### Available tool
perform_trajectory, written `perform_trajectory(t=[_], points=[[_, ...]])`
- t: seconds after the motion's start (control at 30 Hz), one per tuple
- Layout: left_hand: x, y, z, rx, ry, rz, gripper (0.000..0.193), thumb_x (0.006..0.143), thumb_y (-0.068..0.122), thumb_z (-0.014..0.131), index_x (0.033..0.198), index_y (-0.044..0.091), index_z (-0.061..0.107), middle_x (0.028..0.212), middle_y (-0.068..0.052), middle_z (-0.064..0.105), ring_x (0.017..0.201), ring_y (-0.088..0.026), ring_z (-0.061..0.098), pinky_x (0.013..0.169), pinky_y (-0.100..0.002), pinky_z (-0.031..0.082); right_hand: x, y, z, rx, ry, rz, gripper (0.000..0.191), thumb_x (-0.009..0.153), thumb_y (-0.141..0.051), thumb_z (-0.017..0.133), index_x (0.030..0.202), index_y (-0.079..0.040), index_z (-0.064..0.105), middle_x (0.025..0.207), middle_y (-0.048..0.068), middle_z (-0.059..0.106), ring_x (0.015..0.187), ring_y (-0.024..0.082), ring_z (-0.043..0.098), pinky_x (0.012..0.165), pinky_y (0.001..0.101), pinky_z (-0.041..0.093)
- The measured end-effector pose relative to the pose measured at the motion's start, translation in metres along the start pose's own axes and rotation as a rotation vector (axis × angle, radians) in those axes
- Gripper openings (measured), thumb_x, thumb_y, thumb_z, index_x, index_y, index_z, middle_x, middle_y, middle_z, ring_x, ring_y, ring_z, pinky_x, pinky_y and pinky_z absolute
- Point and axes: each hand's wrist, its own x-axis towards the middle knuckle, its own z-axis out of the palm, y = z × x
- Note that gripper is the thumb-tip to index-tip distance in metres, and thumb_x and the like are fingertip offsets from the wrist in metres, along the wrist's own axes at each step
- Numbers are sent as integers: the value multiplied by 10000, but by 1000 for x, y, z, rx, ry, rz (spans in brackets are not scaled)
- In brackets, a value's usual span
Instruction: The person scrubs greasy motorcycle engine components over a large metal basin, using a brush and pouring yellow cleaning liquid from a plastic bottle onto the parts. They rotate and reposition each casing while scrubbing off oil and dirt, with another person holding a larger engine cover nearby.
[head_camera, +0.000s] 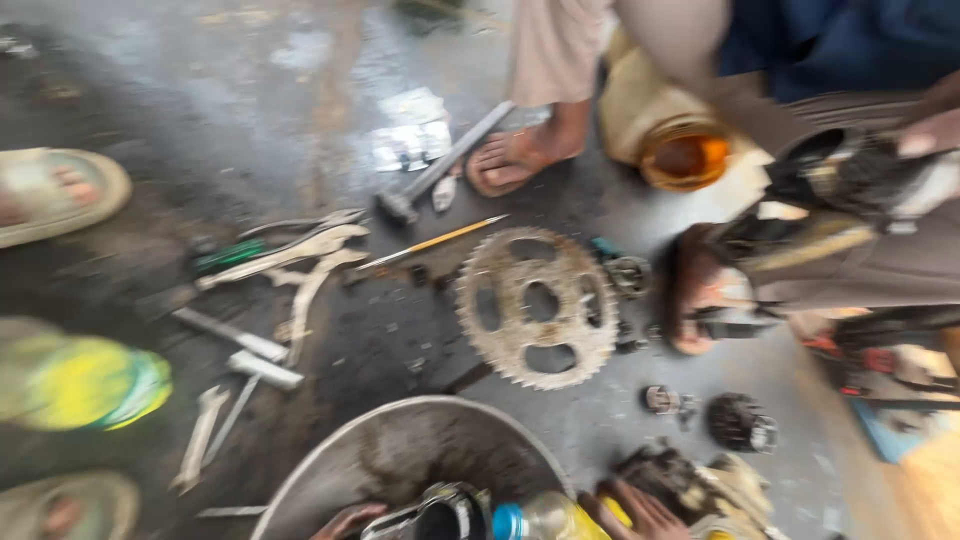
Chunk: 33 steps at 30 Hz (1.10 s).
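Note:
The whole view is motion-blurred. At the bottom edge only the fingers of my left hand (347, 521) show, beside a dark shiny part (440, 514) at the rim of a grey metal bowl (400, 450). My right hand (640, 510) lies between a clear plastic bottle with a blue cap (530, 521) and a greasy dark engine part (690, 480), touching both. Whether either hand grips anything is hidden. A large rusty toothed sprocket (540, 305) lies flat on the wet concrete floor above the bowl.
A hammer (440, 168), locking pliers (300, 250), a yellow pencil-like tool (440, 238), spanners (240, 345) and a round bearing (740, 421) lie about. Other people's sandalled feet (520, 155) ring the spot. At right another person's hand (930, 130) holds a dark part near an amber jar (685, 155).

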Motion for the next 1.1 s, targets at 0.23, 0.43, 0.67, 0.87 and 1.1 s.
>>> perform_trajectory(t=[0.23, 0.43, 0.67, 0.87, 1.1], points=[[-13, 4, 8, -207, 78, 55, 601, 879, -30, 674, 1426, 195, 565, 1308, -126, 682, 1199, -225, 717, 1046, -337, 533, -11, -45, 27, -275, -106, -12, 574, 803, -463, 641, 1356, -605, 580, 927, 0, 714, 649, 196, 730, 541, 383, 613], [-20, 10, 16, 126, 254, 164, 573, 911, 17, 632, 1440, 220, 546, 1089, -140, 807, 1039, -144, 783, 915, -300, 596, 2, -67, -3, -314, -131, -52, 563, 821, -468, 615, 1369, -592, 573, 904, 27, 714, 634, 191, 726, 521, 372, 607], [-16, 5, 13, 39, 148, -79, 436, 982, 93, 609, 1405, 200, 601, 1157, -151, 773, 1030, -248, 780, 890, -384, 600, 10, -88, -20, -325, -138, -86, 552, 842, -474, 583, 1384, -578, 566, 877, 57, 713, 616, 185, 721, 498, 359, 600], [-24, 18, 9, 71, 44, -46, 541, 932, 30, 626, 1432, 224, 558, 1205, -115, 781, 1151, -187, 756, 1025, -345, 537, 11, -85, -25, -336, -156, -68, 543, 860, -479, 556, 1397, -565, 560, 854, 84, 712, 600, 179, 717, 478, 348, 594], [-26, 22, 14, 105, 42, 58, 660, 865, -70, 641, 1456, 202, 535, 1309, -143, 725, 1298, -253, 644, 1146, -399, 443, 6, -89, -32, -346, -148, -52, 535, 882, -485, 525, 1412, -550, 552, 827, 114, 712, 582, 173, 712, 455, 335, 587]])
